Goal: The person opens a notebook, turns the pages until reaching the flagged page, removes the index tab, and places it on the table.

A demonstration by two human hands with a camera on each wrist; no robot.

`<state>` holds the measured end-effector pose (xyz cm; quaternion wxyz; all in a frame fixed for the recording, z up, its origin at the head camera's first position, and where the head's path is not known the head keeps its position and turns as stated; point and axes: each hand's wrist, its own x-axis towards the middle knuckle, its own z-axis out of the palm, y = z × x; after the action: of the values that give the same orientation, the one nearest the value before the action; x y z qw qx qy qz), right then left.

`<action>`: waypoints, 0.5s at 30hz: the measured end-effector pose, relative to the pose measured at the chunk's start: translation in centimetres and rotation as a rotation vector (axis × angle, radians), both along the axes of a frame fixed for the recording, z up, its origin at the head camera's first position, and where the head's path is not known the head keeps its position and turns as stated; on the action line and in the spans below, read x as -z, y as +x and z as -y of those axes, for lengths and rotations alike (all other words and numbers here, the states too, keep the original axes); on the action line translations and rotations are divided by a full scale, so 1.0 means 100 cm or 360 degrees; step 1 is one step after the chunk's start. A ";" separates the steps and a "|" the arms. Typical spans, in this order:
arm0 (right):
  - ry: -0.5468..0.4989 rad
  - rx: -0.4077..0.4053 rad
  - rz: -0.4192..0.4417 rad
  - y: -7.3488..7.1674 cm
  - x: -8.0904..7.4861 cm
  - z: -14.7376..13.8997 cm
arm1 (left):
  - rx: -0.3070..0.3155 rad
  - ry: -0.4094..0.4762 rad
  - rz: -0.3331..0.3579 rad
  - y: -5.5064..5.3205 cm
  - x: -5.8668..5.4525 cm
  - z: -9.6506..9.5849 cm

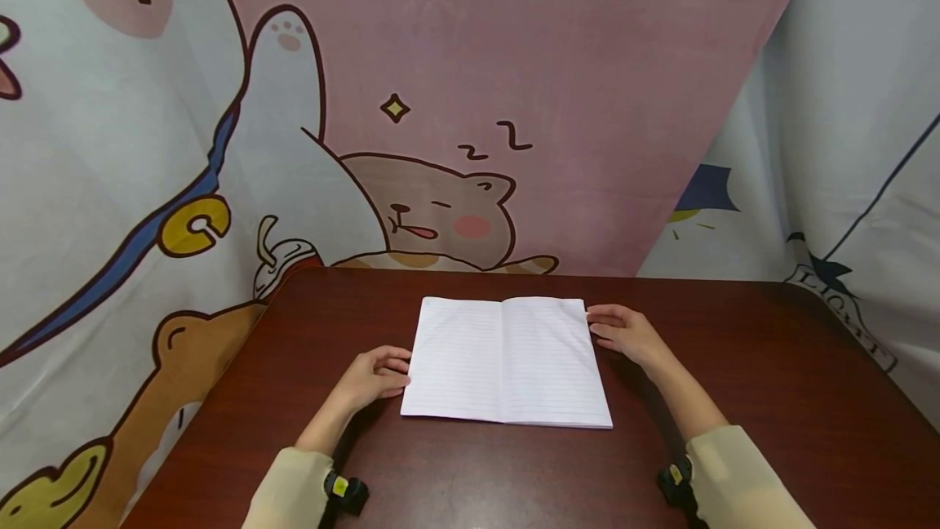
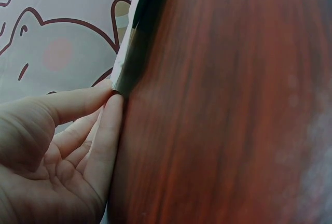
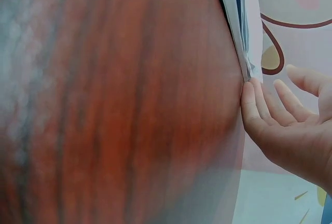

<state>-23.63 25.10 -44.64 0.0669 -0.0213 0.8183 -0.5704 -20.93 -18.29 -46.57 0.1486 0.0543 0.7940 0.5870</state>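
Note:
An open notebook (image 1: 455, 357) with blank ruled pages lies flat on the table, its centre fold running away from me. At its left edge is my left hand (image 1: 374, 378). The left wrist view shows that hand (image 2: 67, 141) pinching the notebook's edge (image 2: 124, 66) between thumb and fingers. My right hand (image 1: 626, 331) is at the upper part of the right edge. In the right wrist view, the fingertips of this hand (image 3: 290, 120) touch the side of the notebook (image 3: 241, 32), while the thumb stands apart from the pages.
The dark red-brown wooden table (image 1: 507, 480) reaches back to a cartoon-printed cloth (image 1: 587, 104), which hangs behind it and along the left side. Pale cloth (image 1: 859, 104) hangs on the right. Small dark cameras are strapped at both wrists, near the light sleeves (image 1: 742, 472).

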 end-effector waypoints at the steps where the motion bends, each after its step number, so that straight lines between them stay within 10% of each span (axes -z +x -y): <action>1: -0.0005 0.0003 -0.0001 0.000 0.000 0.000 | -0.0001 0.0000 0.0001 0.000 0.000 0.000; 15: -0.0021 0.0048 -0.0114 0.000 0.000 -0.002 | -0.0017 0.0013 0.0014 0.001 -0.001 0.000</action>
<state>-23.65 25.31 -44.66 0.0289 -0.0299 0.8166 -0.5757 -20.84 -18.30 -46.52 0.1488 0.0480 0.7912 0.5912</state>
